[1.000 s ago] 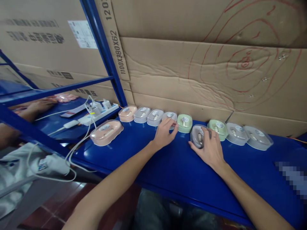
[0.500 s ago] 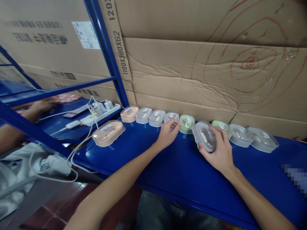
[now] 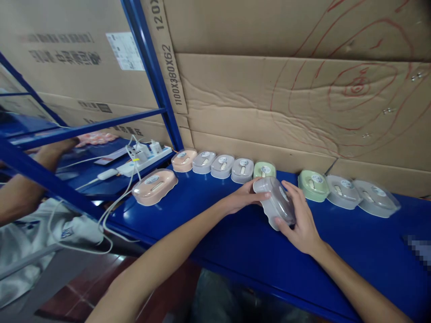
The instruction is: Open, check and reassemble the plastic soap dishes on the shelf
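Both hands are closed on one grey plastic box (image 3: pixel 274 202) with a clear lid and wavy rim, held tilted above the blue table. My left hand (image 3: pixel 247 197) grips its left end, thumb across it. My right hand (image 3: pixel 301 224) clasps its right side, fingers on the far side and thumb near the bottom edge. Just behind stands a green box (image 3: pixel 265 169). To the right are another green box (image 3: pixel 313 186) and two grey ones, the nearer one (image 3: pixel 342 192) beside it. Round labels and small pale strips show on the boxes.
More boxes line the back, including a pink box (image 3: pixel 184 160); a larger pink box (image 3: pixel 155 187) sits nearer left. A white power strip (image 3: pixel 144 161) with cables lies past the blue frame post. Another person's arm (image 3: pixel 43 175) is at far left. Cardboard (image 3: pixel 235 89) walls the back.
The grey box has moved left and towards me, away from the right-hand green box, and turned. My left hand, previously apart from it, now grips its left end too.
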Motion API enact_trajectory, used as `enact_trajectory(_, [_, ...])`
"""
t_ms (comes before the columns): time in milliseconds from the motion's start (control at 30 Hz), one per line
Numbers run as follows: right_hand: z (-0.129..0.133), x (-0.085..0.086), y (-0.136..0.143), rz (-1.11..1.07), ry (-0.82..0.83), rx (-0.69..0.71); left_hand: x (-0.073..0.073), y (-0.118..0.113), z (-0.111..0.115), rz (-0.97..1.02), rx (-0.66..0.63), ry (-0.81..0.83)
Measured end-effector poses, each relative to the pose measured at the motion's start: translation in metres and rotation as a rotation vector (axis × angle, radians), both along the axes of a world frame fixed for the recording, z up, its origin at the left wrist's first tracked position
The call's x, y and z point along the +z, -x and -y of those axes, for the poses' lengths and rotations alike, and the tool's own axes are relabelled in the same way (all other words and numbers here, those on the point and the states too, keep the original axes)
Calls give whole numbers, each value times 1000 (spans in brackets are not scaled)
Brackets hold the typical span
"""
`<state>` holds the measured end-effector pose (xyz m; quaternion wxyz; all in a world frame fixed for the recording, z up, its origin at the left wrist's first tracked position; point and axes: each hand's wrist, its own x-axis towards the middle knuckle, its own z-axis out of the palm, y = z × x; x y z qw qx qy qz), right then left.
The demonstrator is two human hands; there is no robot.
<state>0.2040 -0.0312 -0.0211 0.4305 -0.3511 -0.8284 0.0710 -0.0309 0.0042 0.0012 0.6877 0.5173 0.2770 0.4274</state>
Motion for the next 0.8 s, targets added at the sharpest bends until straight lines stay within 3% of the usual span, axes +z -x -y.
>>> enact_trajectory(233, [-13, -15, -1, -134, 240, 5, -3, -3, -2, 4, 63, -10])
enact_trajectory(467, [-34, -24, -3, -714, 649, 57, -9, 0, -9, 36, 94, 4])
enact_trajectory(800, [-36, -16, -7, -705, 592, 88, -3, 4, -13, 91, 271, 60])
